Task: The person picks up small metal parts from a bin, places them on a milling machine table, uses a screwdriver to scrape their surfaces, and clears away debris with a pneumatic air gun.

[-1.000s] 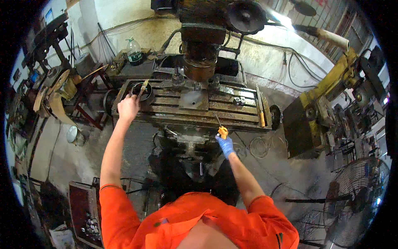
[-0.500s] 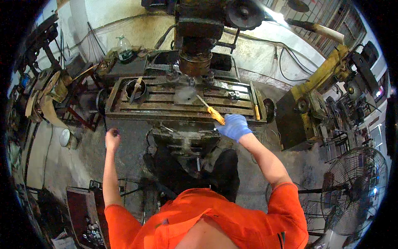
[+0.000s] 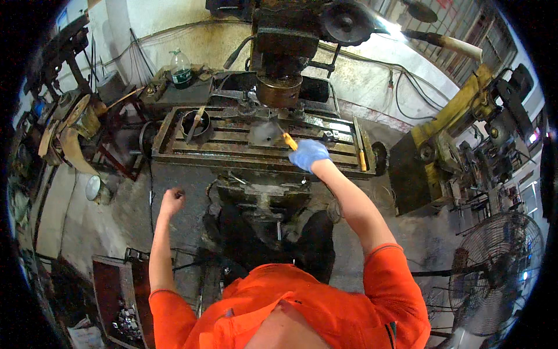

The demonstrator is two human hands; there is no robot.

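My right hand (image 3: pixel 310 155), in a blue glove, is wrapped round a yellow-handled tool (image 3: pixel 289 141) over the front part of the slotted machine table (image 3: pixel 232 161). The tool's slim shaft is largely hard to see now; its end is close to a flat grey metal piece (image 3: pixel 264 132) below the machine's spindle (image 3: pixel 279 92). My bare left hand (image 3: pixel 172 202) is closed, in front of the table's left part. Something dark shows at its fingers, too small to name.
A dark pot (image 3: pixel 196 126) with a brush (image 3: pixel 199 119) in it stands on the table's left. Another yellow-handled tool (image 3: pixel 363 158) lies at its right end. A standing fan (image 3: pixel 494 273) is at right, a metal bucket (image 3: pixel 97 189) on the floor at left.
My right hand has moved forward and left with the yellow-handled tool, closer to the grey metal piece. My left hand has shifted slightly right and back toward me, still closed.
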